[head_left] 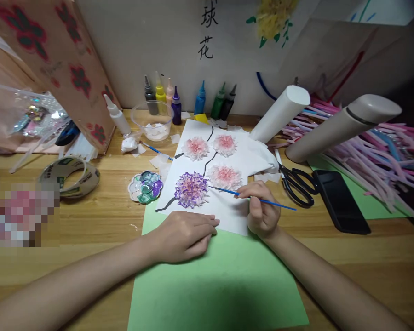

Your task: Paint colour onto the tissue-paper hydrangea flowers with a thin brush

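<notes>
My right hand (pixel 264 209) pinches a thin blue paintbrush (pixel 267 201), its tip by the right edge of a purple-tipped paper flower (pixel 191 189). That flower sits on a white sheet (pixel 232 214) with painted black stems. Three pink-and-white paper flowers share the sheet, one at the upper left (pixel 195 148), one at the upper right (pixel 225 145) and one (pixel 225 176) just beyond the brush. My left hand (pixel 188 234) lies flat, fingers stretched out, over the sheet's lower edge and the green paper (pixel 207 285) beneath it. A flower-shaped paint palette (pixel 145 187) holds green and purple paint to the left.
At the back stand several paint bottles (pixel 200 99) and a clear plastic cup (pixel 152 122). A tape roll (pixel 69 177) lies left. Right are black scissors (pixel 299 184), a phone (pixel 341 201), a white bottle (pixel 279 115), a grey flask (pixel 341 128) and pipe cleaners (pixel 376 161).
</notes>
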Demonstrator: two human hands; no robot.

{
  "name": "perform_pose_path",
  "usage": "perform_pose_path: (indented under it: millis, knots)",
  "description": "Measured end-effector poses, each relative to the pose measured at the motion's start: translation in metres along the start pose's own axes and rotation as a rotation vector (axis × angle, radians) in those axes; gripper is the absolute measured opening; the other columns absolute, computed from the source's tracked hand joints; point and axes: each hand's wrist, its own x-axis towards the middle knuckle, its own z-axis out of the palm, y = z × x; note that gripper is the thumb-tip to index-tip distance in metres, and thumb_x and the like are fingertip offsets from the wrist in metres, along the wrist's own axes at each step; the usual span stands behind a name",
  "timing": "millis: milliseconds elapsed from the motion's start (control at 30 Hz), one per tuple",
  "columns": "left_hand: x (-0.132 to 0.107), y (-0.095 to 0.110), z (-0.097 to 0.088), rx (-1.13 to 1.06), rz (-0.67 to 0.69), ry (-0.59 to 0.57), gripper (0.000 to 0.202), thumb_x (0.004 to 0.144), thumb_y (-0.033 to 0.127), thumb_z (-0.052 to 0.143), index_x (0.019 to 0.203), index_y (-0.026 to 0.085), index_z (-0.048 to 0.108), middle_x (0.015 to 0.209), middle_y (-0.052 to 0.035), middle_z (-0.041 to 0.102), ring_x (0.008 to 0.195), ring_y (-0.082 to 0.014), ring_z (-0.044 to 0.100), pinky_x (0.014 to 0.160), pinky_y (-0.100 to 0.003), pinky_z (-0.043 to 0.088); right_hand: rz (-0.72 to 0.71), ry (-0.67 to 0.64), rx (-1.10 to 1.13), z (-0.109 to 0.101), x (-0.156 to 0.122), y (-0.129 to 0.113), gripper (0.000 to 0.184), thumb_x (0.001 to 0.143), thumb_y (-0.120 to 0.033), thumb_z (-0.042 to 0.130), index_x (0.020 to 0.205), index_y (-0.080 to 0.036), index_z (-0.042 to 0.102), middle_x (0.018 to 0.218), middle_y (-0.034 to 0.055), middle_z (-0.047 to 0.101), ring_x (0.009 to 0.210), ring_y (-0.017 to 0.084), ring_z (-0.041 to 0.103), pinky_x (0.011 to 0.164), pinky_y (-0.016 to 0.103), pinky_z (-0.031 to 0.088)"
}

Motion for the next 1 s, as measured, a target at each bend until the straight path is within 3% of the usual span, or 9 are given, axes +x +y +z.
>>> perform_pose_path:
  millis: [700,1000]
  knots:
    - [0.0026,0.0011,-0.0027,-0.006,-0.008,-0.018,0.025,0.091,0.013,0.043,0.103,0.015,0.064,0.113,-0.0085,0.072,0.111,-0.0158,0.066,0.095,-0.027,0.055,-0.006,-0.038,-0.013,0.0007,0.0073,-0.0047,0.02,0.093,-0.018,0.039,0.088,-0.023,0.059,0.075,0.0025,0.064,0.069,0.019,0.058,0.067,0.036,0.044]
    - [0.0022,0.0001,-0.0025,0.004,-0.003,-0.008,0.025,0.09,0.012,0.043,0.104,0.015,0.065,0.114,-0.0086,0.071,0.111,-0.0162,0.066,0.094,-0.027,0.056,0.055,-0.037,-0.034,0.0014,0.0061,-0.003,0.02,0.095,-0.022,0.039,0.089,-0.024,0.058,0.078,0.0031,0.066,0.072,0.02,0.06,0.068,0.037,0.046]
